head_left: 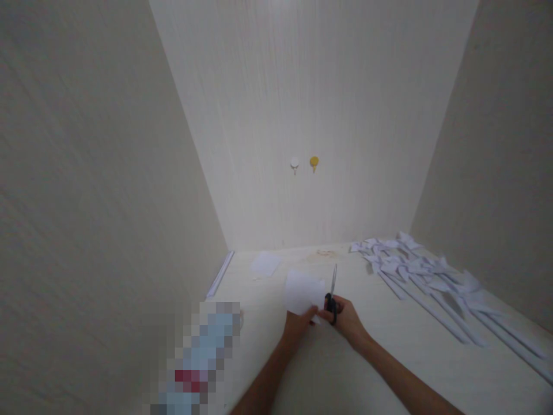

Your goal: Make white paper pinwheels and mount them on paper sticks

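Observation:
My left hand (300, 324) pinches the lower edge of a white sheet of paper (301, 290), which is held over the pale table. Black-handled scissors (332, 301) are in my right hand (348, 320), with fingers around the handles and the blades pointing up and away from me. The blades look closed and stand just right of the paper, apart from it. My right fingertips are close to the paper's lower right corner; whether they touch it I cannot tell. Another piece of white paper (265, 264) lies flat on the table behind, to the left.
Many white paper pinwheel-like pieces with long rolled paper sticks (425, 288) are spread along the right side. A white strip (220, 274) lies by the left wall. A pixelated bluish object (207, 346) is at the lower left. White (294, 163) and yellow hooks (314, 162) are on the back wall.

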A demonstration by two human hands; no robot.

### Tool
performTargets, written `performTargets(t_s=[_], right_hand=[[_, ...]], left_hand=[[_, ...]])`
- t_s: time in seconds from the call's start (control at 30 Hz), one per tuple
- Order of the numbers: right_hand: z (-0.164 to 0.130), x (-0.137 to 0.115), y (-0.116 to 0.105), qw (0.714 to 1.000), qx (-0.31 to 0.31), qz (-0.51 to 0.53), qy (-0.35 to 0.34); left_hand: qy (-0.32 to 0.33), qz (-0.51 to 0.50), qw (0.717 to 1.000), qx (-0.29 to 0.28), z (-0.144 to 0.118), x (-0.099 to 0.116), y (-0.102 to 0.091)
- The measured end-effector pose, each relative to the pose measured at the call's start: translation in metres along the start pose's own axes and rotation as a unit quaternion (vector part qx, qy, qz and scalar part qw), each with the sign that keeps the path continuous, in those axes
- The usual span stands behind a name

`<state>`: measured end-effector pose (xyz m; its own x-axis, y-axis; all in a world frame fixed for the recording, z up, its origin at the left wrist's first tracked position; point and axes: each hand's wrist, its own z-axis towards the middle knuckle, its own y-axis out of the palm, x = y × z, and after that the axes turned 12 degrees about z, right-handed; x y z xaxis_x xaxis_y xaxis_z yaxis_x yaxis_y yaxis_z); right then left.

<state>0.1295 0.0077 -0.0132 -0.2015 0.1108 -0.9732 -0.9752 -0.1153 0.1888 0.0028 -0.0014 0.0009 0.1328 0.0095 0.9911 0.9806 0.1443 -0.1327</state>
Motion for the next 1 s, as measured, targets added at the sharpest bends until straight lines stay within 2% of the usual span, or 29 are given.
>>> performTargets(t_s=[0.17,0.23,0.37,0.5,0.7,1.0], right_hand=[[0.001,0.000,0.000,1.000,-0.013,0.005,0.008],[0.001,-0.001,0.001,0.999,-0.029,0.004,0.018],[0.001,-0.005,0.001,0.995,-0.097,0.009,0.034],[0.000,-0.007,-0.001,0.987,-0.158,0.006,0.034],[-0.003,-0.003,-0.006,0.978,-0.180,-0.088,0.056],[-0.007,-0.006,-0.009,0.959,-0.204,-0.185,0.064]], left_hand=[[-0.002,0.006,1.000,0.003,0.003,-0.005,-0.001],[-0.006,0.004,1.000,0.022,0.004,-0.004,-0.003],[-0.023,-0.020,0.996,0.087,0.007,-0.001,-0.008],[-0.027,-0.073,0.990,0.116,0.011,-0.001,-0.013],[0.008,-0.151,0.984,0.094,0.013,-0.002,-0.018],[-0.009,-0.193,0.974,0.115,0.016,0.002,-0.022]])
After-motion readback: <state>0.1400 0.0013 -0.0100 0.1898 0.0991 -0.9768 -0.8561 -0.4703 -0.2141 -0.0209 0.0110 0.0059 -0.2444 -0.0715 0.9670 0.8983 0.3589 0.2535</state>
